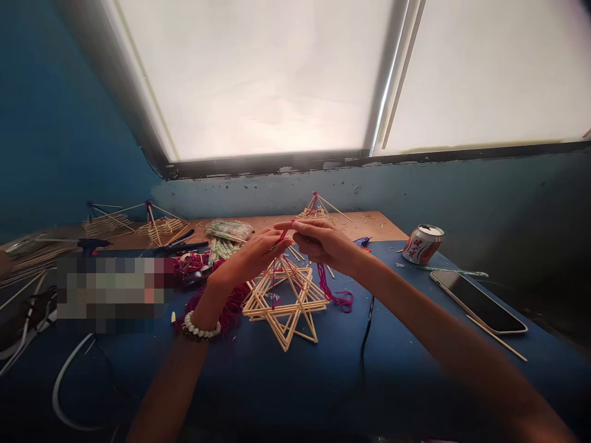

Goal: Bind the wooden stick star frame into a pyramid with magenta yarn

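Note:
In front of me on the table is a star-shaped frame of thin wooden sticks (285,315), with more sticks rising to a peak under my hands. My left hand (249,257) is at this peak, fingers closed on magenta yarn (282,235). My right hand (318,241) grips the same yarn just to the right, index finger stretched toward the left hand. A loose tail of yarn (340,300) hangs below the right hand and curls on the table. My hands partly hide the peak.
A yarn heap (235,307) lies left of the frame. Stick packets (229,230), a glue gun (90,246) and other stick frames (159,224) are behind and left. On the right are a drink can (421,245), a phone (478,301) and a loose stick (496,338). A black cable (368,329) crosses the table.

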Demonstrator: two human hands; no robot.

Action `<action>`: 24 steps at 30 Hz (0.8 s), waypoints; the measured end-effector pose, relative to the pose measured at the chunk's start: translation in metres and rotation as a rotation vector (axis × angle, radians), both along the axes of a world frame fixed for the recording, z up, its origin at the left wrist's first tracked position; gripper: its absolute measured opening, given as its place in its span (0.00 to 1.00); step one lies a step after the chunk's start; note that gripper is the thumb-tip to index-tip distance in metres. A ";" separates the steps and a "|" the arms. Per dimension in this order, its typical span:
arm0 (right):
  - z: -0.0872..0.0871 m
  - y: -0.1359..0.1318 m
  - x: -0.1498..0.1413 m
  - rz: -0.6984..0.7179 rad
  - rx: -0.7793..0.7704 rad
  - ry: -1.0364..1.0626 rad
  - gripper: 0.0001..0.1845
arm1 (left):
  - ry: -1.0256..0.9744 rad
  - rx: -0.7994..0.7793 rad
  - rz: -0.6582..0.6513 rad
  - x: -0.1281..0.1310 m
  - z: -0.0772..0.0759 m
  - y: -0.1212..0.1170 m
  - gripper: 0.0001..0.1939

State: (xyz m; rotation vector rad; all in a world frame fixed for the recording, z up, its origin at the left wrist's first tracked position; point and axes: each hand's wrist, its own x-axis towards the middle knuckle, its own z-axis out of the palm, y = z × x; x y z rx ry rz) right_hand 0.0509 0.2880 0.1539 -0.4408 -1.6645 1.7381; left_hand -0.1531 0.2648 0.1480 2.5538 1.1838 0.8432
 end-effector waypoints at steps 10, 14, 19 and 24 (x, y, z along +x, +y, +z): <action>-0.007 0.010 0.001 -0.156 0.232 -0.128 0.24 | -0.155 -0.152 0.024 -0.006 0.004 -0.001 0.18; -0.007 0.008 -0.001 -0.278 0.494 -0.302 0.20 | -0.194 -0.097 0.046 -0.007 0.000 0.001 0.17; -0.006 0.000 0.000 -0.499 0.872 -0.606 0.17 | -0.200 -0.048 0.120 -0.007 -0.004 0.000 0.17; -0.005 0.000 -0.001 -0.584 1.022 -0.725 0.17 | -0.213 -0.040 0.135 -0.006 -0.007 0.001 0.16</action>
